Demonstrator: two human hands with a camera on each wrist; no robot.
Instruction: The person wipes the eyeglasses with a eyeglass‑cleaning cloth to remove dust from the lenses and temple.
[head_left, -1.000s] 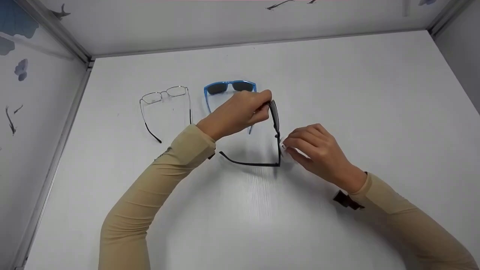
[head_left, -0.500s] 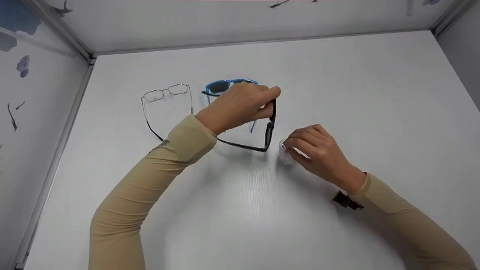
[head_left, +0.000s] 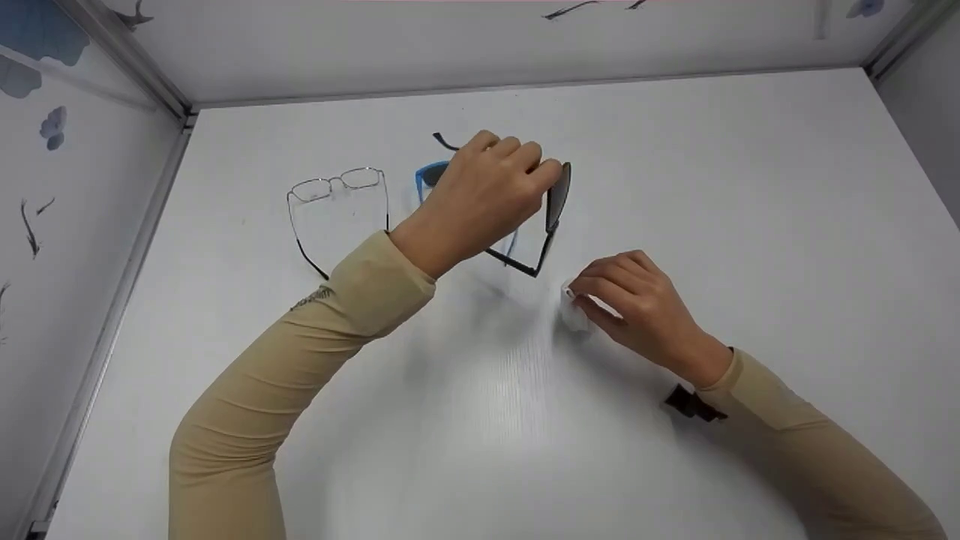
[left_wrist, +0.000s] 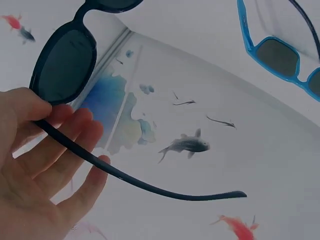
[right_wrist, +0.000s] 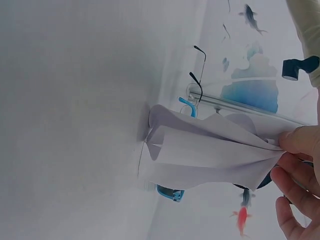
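Note:
My left hand (head_left: 480, 199) holds a pair of black sunglasses (head_left: 557, 199) above the table. In the left wrist view, the thumb and fingers pinch the sunglasses (left_wrist: 67, 65) at the outer corner of one lens, and an unfolded temple arm (left_wrist: 145, 187) crosses in front of the fingers. My right hand (head_left: 634, 304) pinches the top of a thin white cloth or paper sheet (head_left: 575, 313). The right wrist view shows this sheet (right_wrist: 215, 150) hanging in folds from thumb and fingertips. Partly hidden behind my left hand lie blue sunglasses (head_left: 430, 175) with dark lenses.
Wire-framed glasses (head_left: 361, 178) lie unfolded at the left of the white table (head_left: 720, 165). White panels with painted fish and flowers stand along the back and left edges. A dark wrist-worn device (head_left: 694, 403) hangs below the right cuff.
My left hand has lifted the black sunglasses up and away from the white sheet, turning them, and now covers more of the blue pair. The right hand has stayed nearly still.

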